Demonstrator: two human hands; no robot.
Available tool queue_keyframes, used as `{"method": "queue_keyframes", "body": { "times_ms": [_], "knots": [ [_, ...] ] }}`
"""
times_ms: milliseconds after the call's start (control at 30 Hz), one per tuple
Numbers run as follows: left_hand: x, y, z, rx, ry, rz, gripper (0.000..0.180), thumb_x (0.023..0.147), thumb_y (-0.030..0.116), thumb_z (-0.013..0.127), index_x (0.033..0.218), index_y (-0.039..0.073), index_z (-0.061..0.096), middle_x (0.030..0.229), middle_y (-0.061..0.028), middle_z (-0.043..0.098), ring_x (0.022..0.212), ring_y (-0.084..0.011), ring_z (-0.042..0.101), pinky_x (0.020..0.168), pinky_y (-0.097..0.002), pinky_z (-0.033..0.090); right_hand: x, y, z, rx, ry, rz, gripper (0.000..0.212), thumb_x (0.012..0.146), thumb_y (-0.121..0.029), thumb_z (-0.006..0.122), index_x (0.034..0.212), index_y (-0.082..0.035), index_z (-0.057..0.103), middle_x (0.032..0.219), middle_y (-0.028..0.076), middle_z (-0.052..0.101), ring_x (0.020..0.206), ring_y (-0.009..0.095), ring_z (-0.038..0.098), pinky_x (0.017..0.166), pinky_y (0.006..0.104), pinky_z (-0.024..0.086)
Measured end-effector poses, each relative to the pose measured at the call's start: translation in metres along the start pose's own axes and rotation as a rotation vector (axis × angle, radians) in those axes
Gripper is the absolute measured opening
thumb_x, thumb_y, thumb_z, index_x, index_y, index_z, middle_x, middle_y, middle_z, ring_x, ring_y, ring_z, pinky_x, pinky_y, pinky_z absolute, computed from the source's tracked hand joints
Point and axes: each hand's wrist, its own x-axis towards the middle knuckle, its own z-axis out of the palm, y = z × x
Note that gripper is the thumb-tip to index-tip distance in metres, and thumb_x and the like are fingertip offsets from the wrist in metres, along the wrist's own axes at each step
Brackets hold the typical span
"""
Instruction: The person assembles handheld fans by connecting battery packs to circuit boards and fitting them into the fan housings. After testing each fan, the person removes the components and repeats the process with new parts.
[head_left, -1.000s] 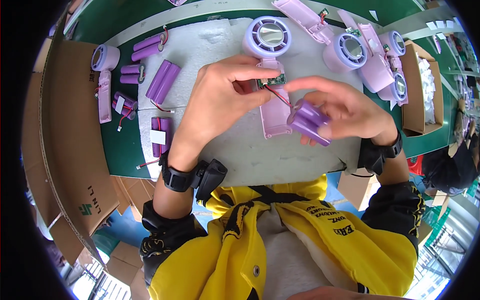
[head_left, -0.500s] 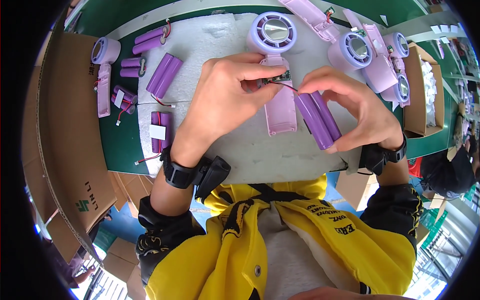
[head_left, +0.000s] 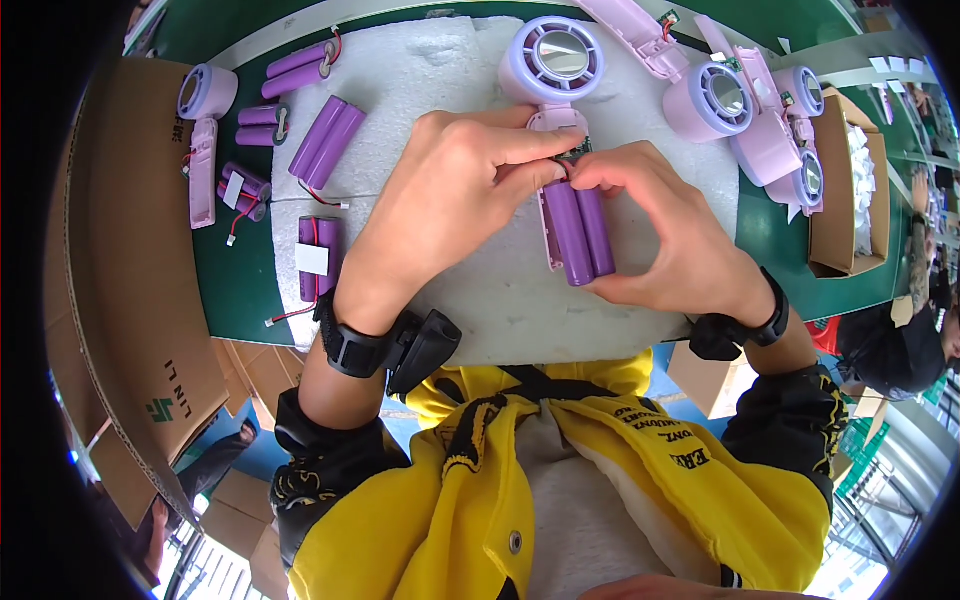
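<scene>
A lilac handheld fan point(head_left: 552, 62) lies on the white foam sheet, its round head away from me and its pink open handle point(head_left: 556, 119) toward me. My left hand point(head_left: 450, 195) closes around the upper handle, index finger and thumb at a small green circuit board point(head_left: 577, 150). My right hand point(head_left: 690, 225) grips a battery pack of two purple cells point(head_left: 578, 235), fingertips at its far end and thumb at its near end. The pack lies lengthwise over the handle, covering most of it. A short stretch of wire shows between my fingertips; its end is hidden.
Several purple battery packs point(head_left: 327, 145) with wires lie at the left, beside another fan point(head_left: 207, 92). More fans and open casings point(head_left: 708, 102) crowd the right. A cardboard box of white pieces point(head_left: 848, 190) stands beyond them; a large carton point(head_left: 140, 260) walls the left side.
My right hand has brought the battery pack leftward and turned it straighter, from beside the handle to over it. My left hand has stayed at the circuit board.
</scene>
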Motion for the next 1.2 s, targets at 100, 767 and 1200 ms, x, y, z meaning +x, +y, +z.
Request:
{"method": "queue_keyframes", "body": {
  "times_ms": [100,767,1200],
  "knots": [
    [0.0,-0.002,0.002,-0.029,0.016,0.021,0.032,0.079,0.0,0.073,0.111,0.007,0.072,0.099,-0.0167,0.071,0.074,-0.0278,0.068,0.064,-0.0322,0.052,0.0,-0.003,-0.001,-0.094,0.003,-0.056,0.072,0.058,-0.004,0.084,0.125,-0.006,0.056,0.127,0.012,0.054,0.11,0.028,0.056,0.094,0.0389,0.049],
    [-0.001,-0.001,0.002,-0.006,0.012,0.076,0.035,0.081,-0.004,0.068,0.114,0.008,0.07,0.103,-0.0222,0.068,0.079,-0.0351,0.068,0.071,-0.0348,0.055,-0.006,0.003,0.003,-0.134,0.086,-0.121,0.062,0.058,-0.005,0.086,0.116,-0.003,0.066,0.13,0.014,0.052,0.103,0.026,0.059,0.086,0.0364,0.054],
    [0.001,0.003,0.003,-0.127,0.007,-0.053,0.026,0.083,0.001,0.064,0.107,0.006,0.072,0.088,-0.0173,0.068,0.074,-0.0355,0.065,0.065,-0.0396,0.051,-0.009,0.001,0.012,-0.19,0.142,-0.047,0.043,0.057,-0.003,0.087,0.086,-0.007,0.054,0.126,0.015,0.053,0.097,0.024,0.059,0.084,0.0335,0.052]
  ]
}}
